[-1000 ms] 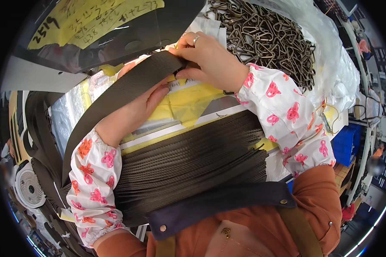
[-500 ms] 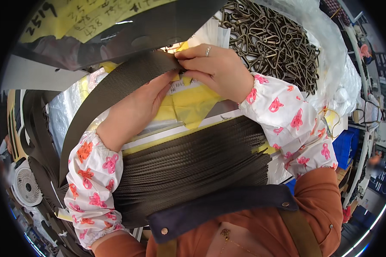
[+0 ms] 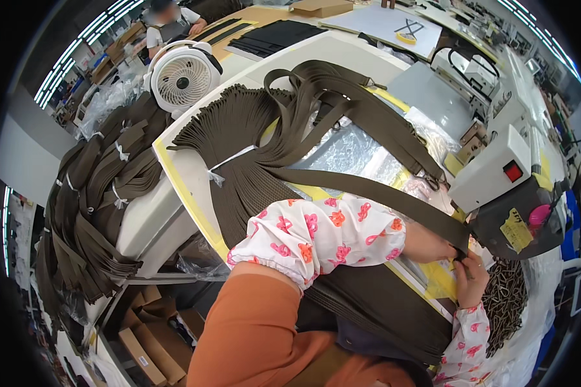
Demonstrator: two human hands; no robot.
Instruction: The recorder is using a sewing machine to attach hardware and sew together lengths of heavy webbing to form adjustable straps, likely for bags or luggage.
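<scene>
Head view has swung leftward, hands now at lower right | flat dark-olive woven strap (image 3: 394, 195): end between both hands, near boxy white machine with red switch (image 3: 494, 171) | left hand (image 3: 434, 247): narrow, holding strap end, partly beneath | right hand (image 3: 472, 278): fingertips pinching same end, beside heaped bronze-coloured metal hooks (image 3: 505, 300)

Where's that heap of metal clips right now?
In the head view, the metal clips lie at the lower right, just right of the person's right hand and below the dark machine housing with the yellow note.
</scene>
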